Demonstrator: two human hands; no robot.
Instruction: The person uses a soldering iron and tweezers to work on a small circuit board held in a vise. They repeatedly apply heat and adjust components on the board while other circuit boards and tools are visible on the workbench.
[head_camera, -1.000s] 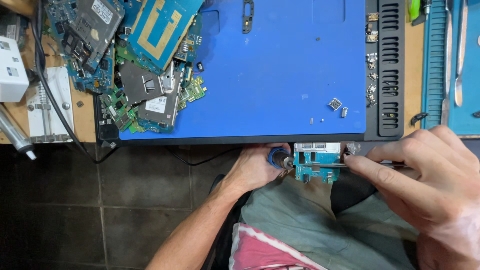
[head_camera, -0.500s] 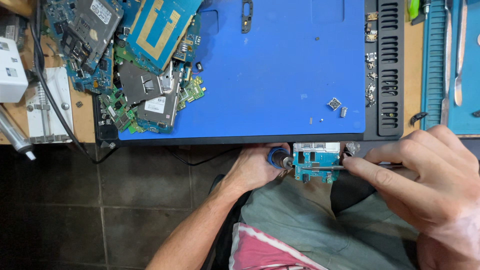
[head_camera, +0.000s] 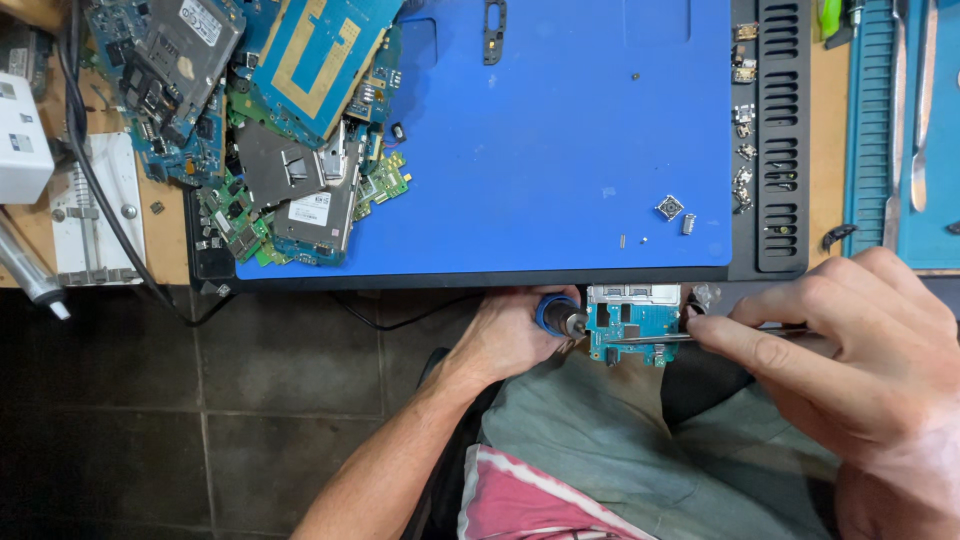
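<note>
A small teal circuit board (head_camera: 633, 327) with a silver shield on top sits just below the table's front edge, over my lap. My left hand (head_camera: 512, 333) grips a tool with a blue collar and metal tip (head_camera: 560, 318), its tip at the board's left side. My right hand (head_camera: 850, 340) pinches slim metal tweezers (head_camera: 650, 340) whose tips lie across the board. What holds the board up is hidden.
A blue work mat (head_camera: 560, 130) covers the table, with a heap of circuit boards (head_camera: 270, 120) at its left. Small metal parts (head_camera: 670, 208) lie near its right side. A black slotted tray (head_camera: 775, 130) and a teal tool mat (head_camera: 900, 110) stand right.
</note>
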